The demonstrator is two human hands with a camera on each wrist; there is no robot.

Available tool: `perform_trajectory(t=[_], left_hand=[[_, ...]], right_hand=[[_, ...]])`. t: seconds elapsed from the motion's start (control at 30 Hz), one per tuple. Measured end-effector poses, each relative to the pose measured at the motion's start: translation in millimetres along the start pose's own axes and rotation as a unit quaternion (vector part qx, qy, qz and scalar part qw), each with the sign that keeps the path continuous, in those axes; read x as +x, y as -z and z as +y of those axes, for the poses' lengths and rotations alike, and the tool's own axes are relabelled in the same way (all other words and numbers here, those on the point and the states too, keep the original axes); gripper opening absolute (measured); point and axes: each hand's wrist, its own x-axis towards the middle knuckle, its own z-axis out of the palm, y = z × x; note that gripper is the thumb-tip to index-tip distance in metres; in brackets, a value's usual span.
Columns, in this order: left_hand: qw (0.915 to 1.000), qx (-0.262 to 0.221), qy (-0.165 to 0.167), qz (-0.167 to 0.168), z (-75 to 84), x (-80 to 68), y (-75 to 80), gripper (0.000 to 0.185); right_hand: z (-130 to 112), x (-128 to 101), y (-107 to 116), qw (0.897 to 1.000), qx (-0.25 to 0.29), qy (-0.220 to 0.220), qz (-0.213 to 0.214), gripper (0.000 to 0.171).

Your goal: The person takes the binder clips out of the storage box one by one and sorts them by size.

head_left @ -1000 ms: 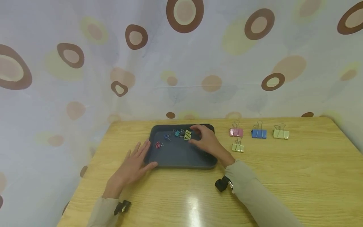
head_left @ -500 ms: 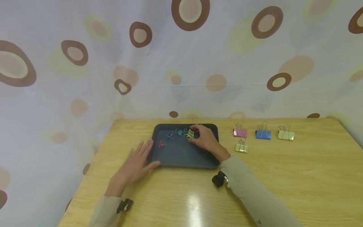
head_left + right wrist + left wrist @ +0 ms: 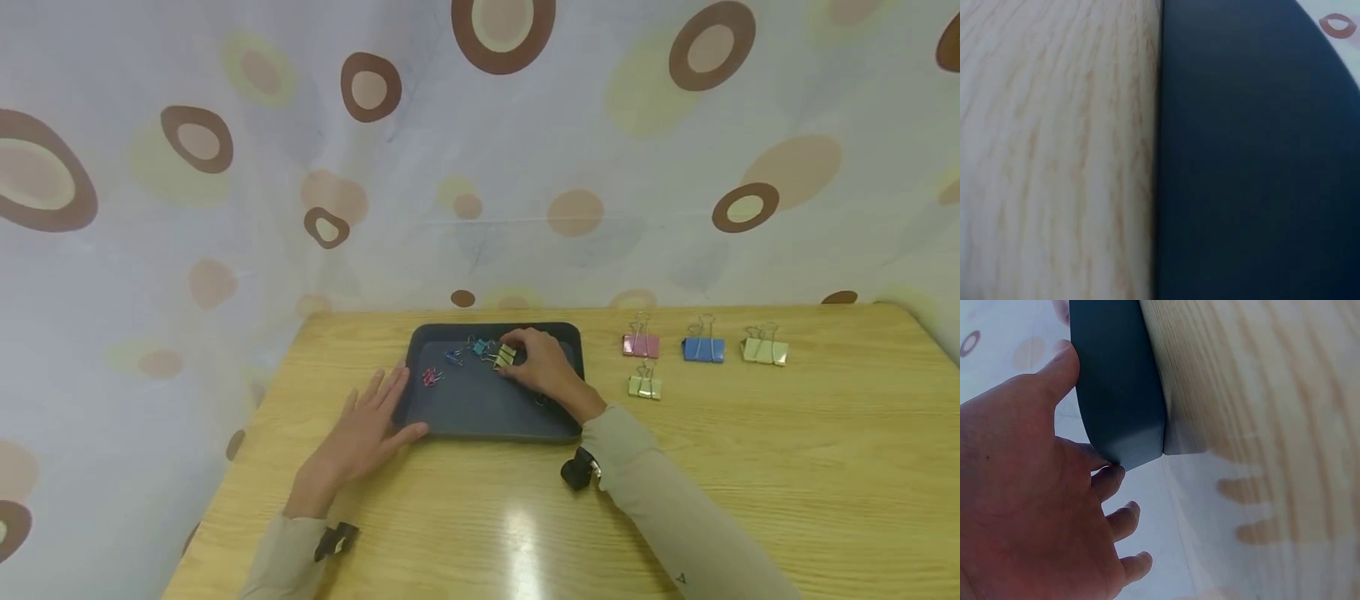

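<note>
1. The yellow-green binder clip is pinched at the fingertips of the right hand, in the far part of the dark tray.
2. Its long axis cannot be told.
3. The left hand, fingers straight, is pressed flat against the tray's near-left corner; this contact is shown closely only by the left wrist view.

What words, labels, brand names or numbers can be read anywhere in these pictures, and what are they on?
No readable text shows in any view.
The dark tray, the binder clips and the wooden table bear no lettering that can be seen.
The curtain carries only oval patterns.
A tiny pale mark on the right sleeve is too small to read.
The wrist views show only plain tray and wood.
</note>
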Motion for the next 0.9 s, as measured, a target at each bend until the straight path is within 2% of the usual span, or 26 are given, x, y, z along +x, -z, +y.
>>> perform_trajectory(t=[0.17, 0.57, 0.7, 0.9], left_hand=[[1.0000, 0.006, 0.003, -0.005, -1.0, 1.1, -1.3, 0.089], [0.9999, 0.000, -0.011, 0.001, -10.5, 2.9, -3.7, 0.091], [1.0000, 0.001, -0.007, -0.004, -12.8, 4.3, -3.4, 0.092], [0.9999, -0.003, -0.013, 0.007, -9.3, 5.6, -1.4, 0.091]], right_hand=[[-1, -1, 2, 1.000, 0.010, -0.021, -0.010, 0.046], [-9, -7, 16, 0.997, 0.075, 0.013, 0.021, 0.041], [-14, -9, 24, 0.996, 0.081, 0.004, 0.022, 0.035], [-12, -17, 35, 0.995, 0.096, -0.006, 0.012, 0.030]])
